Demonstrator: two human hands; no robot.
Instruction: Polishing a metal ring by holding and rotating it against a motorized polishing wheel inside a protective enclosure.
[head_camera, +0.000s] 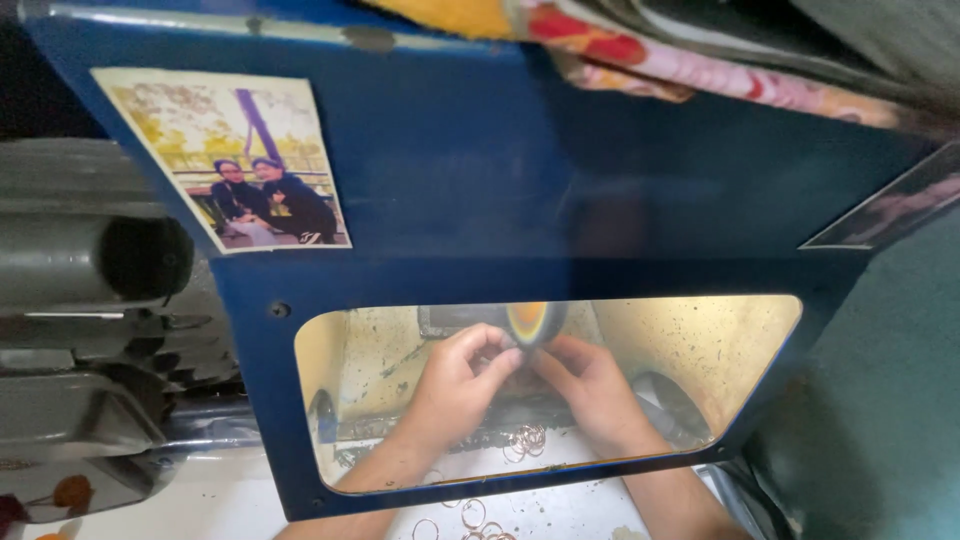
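Seemingly both hands (520, 375) meet at wheel (528, 322).

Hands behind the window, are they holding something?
Both hands, left hand and right hand, pinch something tiny with their fingers against the spinning wheel. It is too small and blurred to name.

Both hands (530, 385) press something small against a spinning wheel (528, 322).

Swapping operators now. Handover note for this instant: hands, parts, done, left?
Left hand and right hand are both inside the blue hood, seen through its window, fingers pinched together at the spinning wheel. The piece held is too small to identify.
Thin metal rings lie loose below the hands, and more rings outside at the front.
Which rings are done or left cannot be told.
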